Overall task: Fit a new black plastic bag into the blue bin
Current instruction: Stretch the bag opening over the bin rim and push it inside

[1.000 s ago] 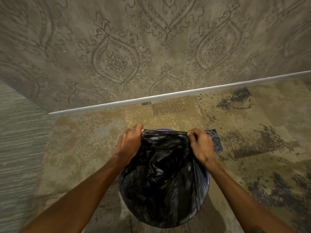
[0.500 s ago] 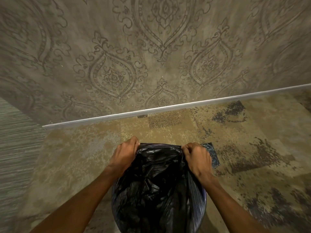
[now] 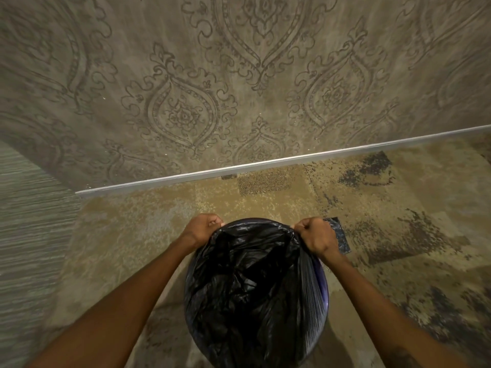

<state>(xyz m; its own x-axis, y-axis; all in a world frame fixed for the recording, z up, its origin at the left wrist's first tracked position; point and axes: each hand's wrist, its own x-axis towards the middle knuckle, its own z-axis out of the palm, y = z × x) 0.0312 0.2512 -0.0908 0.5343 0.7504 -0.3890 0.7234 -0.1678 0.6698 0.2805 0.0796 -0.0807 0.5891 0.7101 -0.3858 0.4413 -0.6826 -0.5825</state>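
Note:
A crinkled black plastic bag (image 3: 247, 288) fills the mouth of the round blue bin (image 3: 323, 288), which stands on the floor below me; only a sliver of blue rim shows on the right. My left hand (image 3: 203, 228) grips the bag's edge at the far left of the rim. My right hand (image 3: 314, 236) is fisted on the bag's edge at the far right. The bag's far edge is stretched in an arc between both fists. Most of the bin's body is hidden by the bag.
A patterned grey wall (image 3: 239, 88) rises just beyond the bin, with a pale baseboard (image 3: 265, 166) along its foot. The floor is mottled tan carpet (image 3: 398, 221) with dark patches. A striped grey surface (image 3: 26, 248) lies at the left.
Both hands have spread apart along the rim, pulling the bag's far edge wider and rounder over the bin's mouth. The view has tilted up slightly toward the wall.

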